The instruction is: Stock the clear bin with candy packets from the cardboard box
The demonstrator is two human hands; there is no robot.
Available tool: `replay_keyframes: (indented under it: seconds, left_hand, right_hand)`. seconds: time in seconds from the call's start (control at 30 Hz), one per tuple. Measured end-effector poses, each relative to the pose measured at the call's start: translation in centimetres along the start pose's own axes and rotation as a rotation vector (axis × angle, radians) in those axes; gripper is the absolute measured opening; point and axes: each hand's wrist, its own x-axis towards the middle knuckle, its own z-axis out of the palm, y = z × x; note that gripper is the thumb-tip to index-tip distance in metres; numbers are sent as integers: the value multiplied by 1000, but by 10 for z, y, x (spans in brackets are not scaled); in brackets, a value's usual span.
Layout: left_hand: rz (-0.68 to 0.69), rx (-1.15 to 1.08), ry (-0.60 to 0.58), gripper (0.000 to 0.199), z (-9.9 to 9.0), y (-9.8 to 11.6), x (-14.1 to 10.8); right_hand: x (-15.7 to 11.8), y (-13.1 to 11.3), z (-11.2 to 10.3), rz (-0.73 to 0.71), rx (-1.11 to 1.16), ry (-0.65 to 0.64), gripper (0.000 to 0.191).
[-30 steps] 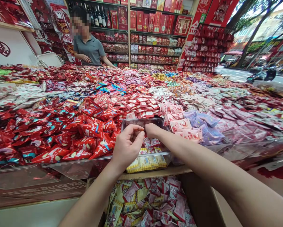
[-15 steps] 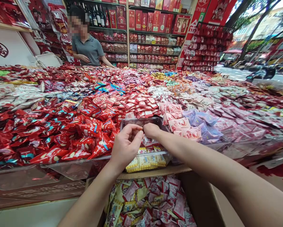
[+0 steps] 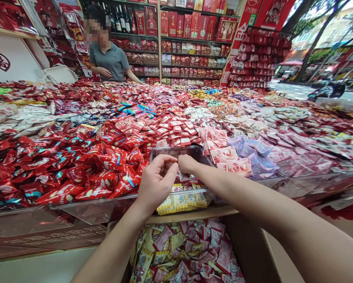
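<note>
Over a dark plastic tray [image 3: 204,154], my left hand [image 3: 160,177] is closed in a pinch, thumb and forefinger drawn together. My right hand [image 3: 187,163] comes in from the right with curled fingers, its knuckles close to the left fingertips. Whatever the fingers hold is hidden or too small to name. Inside the tray, yellow-and-white candy packets [image 3: 180,201] lie in a row at the front, and silvery-red packets [image 3: 185,177] show partly behind them beneath my hands. Below the tray, an open cardboard box [image 3: 244,239] holds a heap of yellow and pink packets [image 3: 188,255].
Red snack bags [image 3: 114,160] are heaped left of the tray. Pink packets [image 3: 225,154] and purple ones [image 3: 257,153] lie to its right. A clear plastic edge [image 3: 99,204] runs along the counter front. Behind the counter stands a person [image 3: 111,59] before stocked shelves [image 3: 194,47].
Both hands stay over the tray almost unmoved; my right hand has shifted very slightly to the left. The person behind stands in the same place.
</note>
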Motion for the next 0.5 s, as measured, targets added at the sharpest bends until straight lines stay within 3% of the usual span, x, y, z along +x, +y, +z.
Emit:
replay_keyframes:
  seconds: [0.17,0.5]
  left_hand:
    - [2,8,-1,9,-1,0,0]
    - [-4,-15,-2,10,0,0,0]
  right_hand:
    - [-1,1,-4,28,-9,11,33]
    - [-6,0,-11,64,-40,-98,40]
